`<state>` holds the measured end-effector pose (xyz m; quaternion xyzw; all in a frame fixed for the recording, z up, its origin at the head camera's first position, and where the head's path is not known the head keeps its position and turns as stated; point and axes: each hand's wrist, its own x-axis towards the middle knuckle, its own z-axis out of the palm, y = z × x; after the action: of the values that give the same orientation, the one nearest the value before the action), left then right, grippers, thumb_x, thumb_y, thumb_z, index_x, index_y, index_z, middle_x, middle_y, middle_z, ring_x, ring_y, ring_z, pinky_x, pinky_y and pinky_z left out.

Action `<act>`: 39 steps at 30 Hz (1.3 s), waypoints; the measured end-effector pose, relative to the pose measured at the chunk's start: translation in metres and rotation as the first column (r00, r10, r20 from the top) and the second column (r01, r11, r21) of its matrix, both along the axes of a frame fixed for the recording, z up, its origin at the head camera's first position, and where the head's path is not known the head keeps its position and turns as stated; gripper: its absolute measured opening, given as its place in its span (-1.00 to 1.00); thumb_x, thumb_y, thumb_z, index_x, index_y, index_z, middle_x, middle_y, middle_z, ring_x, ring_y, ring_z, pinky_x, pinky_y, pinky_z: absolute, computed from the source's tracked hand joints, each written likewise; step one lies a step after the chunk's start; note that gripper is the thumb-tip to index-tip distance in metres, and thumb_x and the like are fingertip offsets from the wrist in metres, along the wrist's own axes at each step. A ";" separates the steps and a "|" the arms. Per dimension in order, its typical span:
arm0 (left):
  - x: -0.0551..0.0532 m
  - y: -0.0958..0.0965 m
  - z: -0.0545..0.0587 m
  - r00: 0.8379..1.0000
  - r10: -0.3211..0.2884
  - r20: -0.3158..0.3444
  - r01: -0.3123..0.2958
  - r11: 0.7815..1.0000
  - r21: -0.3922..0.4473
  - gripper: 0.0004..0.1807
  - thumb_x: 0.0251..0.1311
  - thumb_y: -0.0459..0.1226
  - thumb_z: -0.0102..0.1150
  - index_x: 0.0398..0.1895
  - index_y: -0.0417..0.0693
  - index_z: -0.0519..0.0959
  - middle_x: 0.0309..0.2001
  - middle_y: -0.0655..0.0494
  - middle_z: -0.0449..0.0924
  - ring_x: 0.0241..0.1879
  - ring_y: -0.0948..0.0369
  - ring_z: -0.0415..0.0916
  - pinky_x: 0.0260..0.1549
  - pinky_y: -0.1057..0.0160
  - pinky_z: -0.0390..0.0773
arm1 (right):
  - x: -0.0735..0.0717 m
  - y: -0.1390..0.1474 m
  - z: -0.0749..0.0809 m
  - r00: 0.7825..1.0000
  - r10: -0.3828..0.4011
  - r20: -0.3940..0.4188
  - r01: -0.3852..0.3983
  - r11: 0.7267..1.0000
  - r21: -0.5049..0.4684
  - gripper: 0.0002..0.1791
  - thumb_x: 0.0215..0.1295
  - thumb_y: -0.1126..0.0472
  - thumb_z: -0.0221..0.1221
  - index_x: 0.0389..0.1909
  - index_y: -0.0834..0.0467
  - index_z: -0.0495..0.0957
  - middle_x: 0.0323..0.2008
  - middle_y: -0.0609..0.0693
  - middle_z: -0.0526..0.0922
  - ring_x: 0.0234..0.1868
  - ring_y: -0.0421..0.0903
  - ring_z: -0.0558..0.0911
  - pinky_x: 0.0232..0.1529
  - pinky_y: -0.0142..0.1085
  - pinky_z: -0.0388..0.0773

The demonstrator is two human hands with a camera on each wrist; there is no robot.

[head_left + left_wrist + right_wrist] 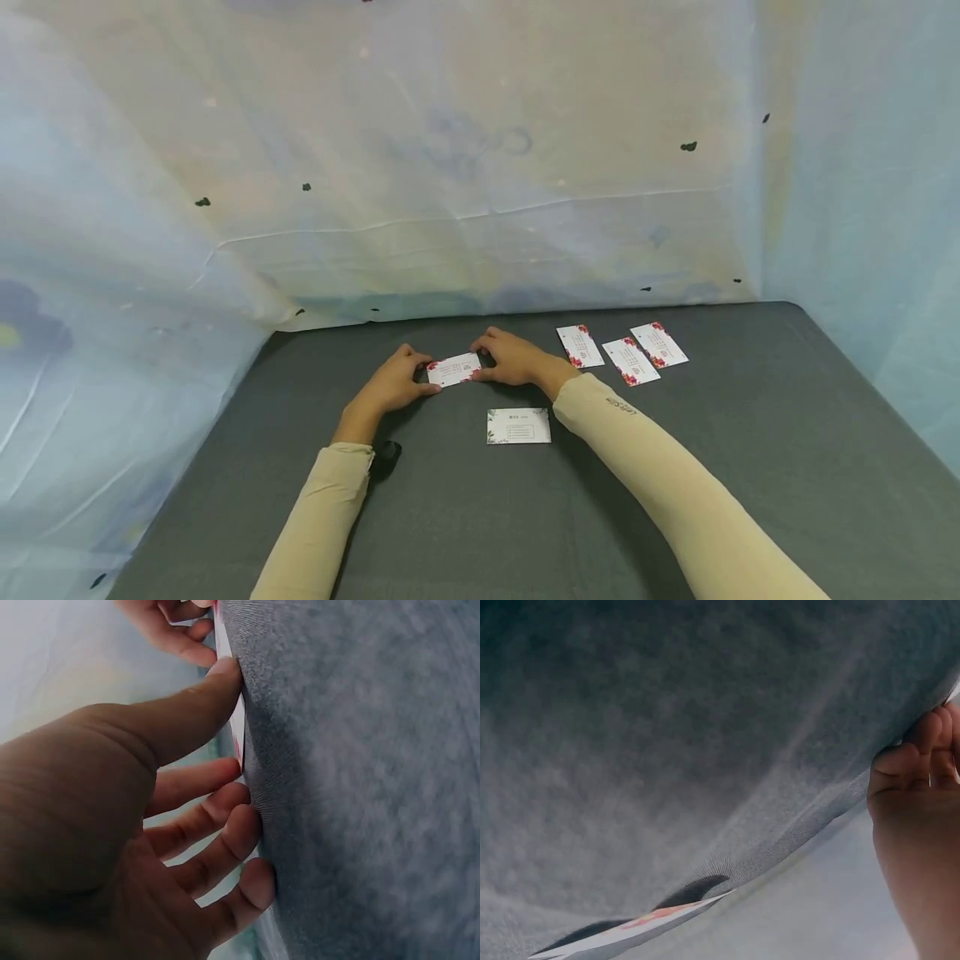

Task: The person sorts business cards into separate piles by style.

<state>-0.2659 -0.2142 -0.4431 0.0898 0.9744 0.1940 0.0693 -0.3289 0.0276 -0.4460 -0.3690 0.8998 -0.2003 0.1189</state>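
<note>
A white business card with red flowers (453,370) lies at the far middle of the grey table. At its left end my left hand (393,380) holds it, thumb at the near edge and forefinger towards the far corner. The other fingers of that hand rest on the cloth in the left wrist view. My right hand (516,358) holds the right end between thumb and fingers. Closer to me lies a white card with grey leaves (518,426). In the right wrist view, a red-patterned card (641,924) shows near the bottom edge, away from the hand.
Three more red-flowered cards, a left one (580,346), a middle one (631,361) and a right one (659,344), lie right of my right hand. A pale patterned curtain (480,167) hangs behind the grey table (480,517) and along its sides.
</note>
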 end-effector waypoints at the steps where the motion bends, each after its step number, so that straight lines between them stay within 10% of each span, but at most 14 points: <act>1: 0.000 0.000 0.000 1.000 0.011 -0.004 -0.011 1.000 0.004 -0.33 0.21 -0.06 0.37 0.32 -0.18 0.47 0.06 -0.12 0.40 -0.08 0.04 0.44 0.05 -0.04 0.45 | 0.000 0.000 0.000 1.000 0.001 0.006 -0.001 1.000 -0.012 -0.39 0.37 -0.12 0.21 0.32 0.11 0.42 0.14 0.07 0.44 0.18 0.00 0.51 0.28 -0.07 0.40; 39: -0.008 0.008 0.001 0.998 0.044 -0.040 -0.040 0.994 0.101 -0.43 0.06 -0.14 0.50 0.13 -0.16 0.57 -0.21 0.01 0.51 -0.29 0.15 0.41 -0.24 0.15 0.40 | -0.006 0.002 0.000 1.000 0.009 -0.003 -0.009 0.995 -0.098 -0.28 0.17 -0.07 0.41 0.32 0.11 0.48 -0.07 0.00 0.55 -0.11 -0.09 0.49 0.06 -0.12 0.45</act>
<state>-0.2734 -0.2063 -0.4426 0.0768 0.9664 0.2421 0.0399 -0.3345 0.0295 -0.4458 -0.3787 0.8873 -0.2433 0.1004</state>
